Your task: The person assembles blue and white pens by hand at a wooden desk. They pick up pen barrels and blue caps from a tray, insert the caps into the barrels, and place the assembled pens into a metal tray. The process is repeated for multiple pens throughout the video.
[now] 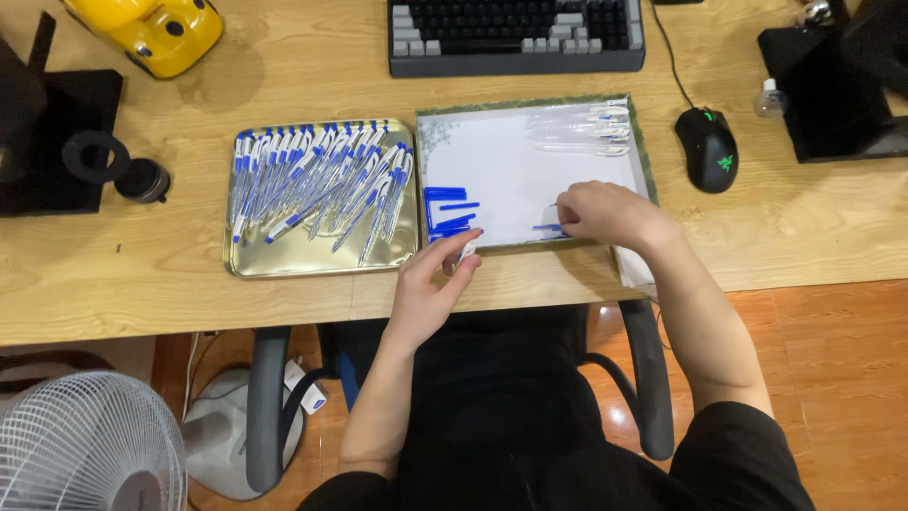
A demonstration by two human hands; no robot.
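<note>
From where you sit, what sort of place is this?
Probably a home or office desk used for small assembly: a keyboard and mouse sit on the wooden desk, with a metal tray of pens.

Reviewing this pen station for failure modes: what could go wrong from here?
1. The white tray overhangs the desk edge at its near right corner; the right hand pressing there might tip it.
2. The blue caps lie loose by the left hand, near the edge; a brush could knock some off.
</note>
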